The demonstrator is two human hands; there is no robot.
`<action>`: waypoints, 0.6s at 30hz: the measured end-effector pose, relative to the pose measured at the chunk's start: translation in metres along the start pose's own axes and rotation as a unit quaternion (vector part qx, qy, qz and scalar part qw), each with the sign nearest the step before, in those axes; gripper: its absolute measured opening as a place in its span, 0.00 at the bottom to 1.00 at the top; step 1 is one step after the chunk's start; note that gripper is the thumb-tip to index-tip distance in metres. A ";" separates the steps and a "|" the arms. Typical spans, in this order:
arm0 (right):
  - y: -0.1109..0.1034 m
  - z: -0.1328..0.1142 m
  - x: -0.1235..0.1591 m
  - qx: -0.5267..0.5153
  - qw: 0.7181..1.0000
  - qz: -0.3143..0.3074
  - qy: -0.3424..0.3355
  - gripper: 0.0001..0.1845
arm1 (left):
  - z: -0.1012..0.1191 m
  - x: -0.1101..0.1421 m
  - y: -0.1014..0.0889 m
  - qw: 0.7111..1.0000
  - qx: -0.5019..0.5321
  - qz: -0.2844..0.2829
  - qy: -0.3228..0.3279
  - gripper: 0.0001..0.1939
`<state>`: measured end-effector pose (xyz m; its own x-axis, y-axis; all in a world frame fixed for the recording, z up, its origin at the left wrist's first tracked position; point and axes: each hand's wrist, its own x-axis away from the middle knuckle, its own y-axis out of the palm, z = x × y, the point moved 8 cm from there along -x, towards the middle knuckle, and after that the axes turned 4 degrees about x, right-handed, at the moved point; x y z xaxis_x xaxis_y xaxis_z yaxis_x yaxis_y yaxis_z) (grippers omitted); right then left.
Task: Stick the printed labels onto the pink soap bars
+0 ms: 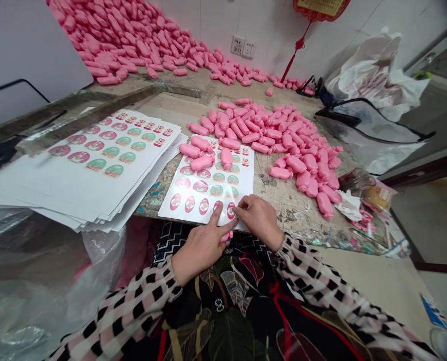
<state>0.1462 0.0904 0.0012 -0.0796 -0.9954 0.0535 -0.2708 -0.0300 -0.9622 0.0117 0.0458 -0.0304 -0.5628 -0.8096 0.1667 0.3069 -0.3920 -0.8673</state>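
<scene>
A white sticker sheet (pixel 208 188) with pink and green oval labels lies at the table's near edge. My left hand (pixel 200 245) rests on its near edge, index finger stretched onto the sheet, the other fingers curled round a pink piece (pixel 227 235). My right hand (pixel 259 218) is closed in a pinch on a pink oval sticker (pixel 231 209) at the sheet's near right corner. Several pink capsule-shaped pieces (pixel 202 153) lie on the far part of the sheet.
A stack of sticker sheets (pixel 95 165) overhangs the table at left. A heap of pink pieces (pixel 283 140) lies right of the sheet, a bigger pile (pixel 133 40) against the far wall. Plastic bags (pixel 374 80) sit at right, clear plastic (pixel 38 281) at lower left.
</scene>
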 end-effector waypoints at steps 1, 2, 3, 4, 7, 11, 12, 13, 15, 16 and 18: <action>-0.001 -0.001 0.000 0.002 1.000 0.001 0.000 0.12 | 0.000 0.000 0.000 1.000 -0.003 0.001 -0.001 0.31; -0.002 -0.002 0.001 0.004 1.000 0.000 0.001 0.12 | 0.000 0.001 -0.001 1.000 -0.006 0.002 -0.001 0.32; -0.002 -0.002 0.001 0.005 1.000 -0.002 0.003 0.12 | 0.001 0.001 -0.001 1.000 -0.009 0.003 -0.001 0.33; -0.002 -0.003 0.001 0.007 1.000 -0.004 0.005 0.13 | 0.001 0.001 -0.001 1.000 -0.011 0.004 0.001 0.33; -0.004 -0.005 0.001 0.018 1.000 -0.006 0.006 0.13 | 0.002 0.001 0.000 1.000 -0.020 0.002 0.003 0.33; -0.003 -0.004 0.001 0.024 1.000 -0.014 0.014 0.13 | 0.004 0.000 0.000 0.999 -0.041 -0.007 0.002 0.33; -0.003 -0.004 0.001 0.021 0.999 -0.018 0.019 0.12 | 0.004 0.000 0.000 0.999 -0.044 -0.006 0.003 0.33; -0.002 -0.003 0.001 0.019 0.999 -0.021 0.023 0.12 | 0.005 0.000 0.000 0.999 -0.044 -0.004 0.004 0.33; -0.002 -0.003 0.001 0.017 0.999 -0.022 0.026 0.12 | 0.006 0.000 -0.001 0.999 -0.044 -0.002 0.006 0.33; -0.003 -0.004 0.001 0.017 0.999 -0.020 0.025 0.11 | 0.006 0.001 -0.001 0.999 -0.044 -0.001 0.007 0.34; -0.004 -0.006 0.001 0.017 0.999 -0.018 0.021 0.12 | 0.006 0.001 -0.001 0.999 -0.044 -0.001 0.007 0.34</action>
<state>0.1410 0.0897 0.0065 -0.1113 -0.9889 0.0985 -0.2412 -0.0693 -0.9680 0.0155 0.0427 -0.0267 -0.5734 -0.8030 0.1622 0.2386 -0.3530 -0.9047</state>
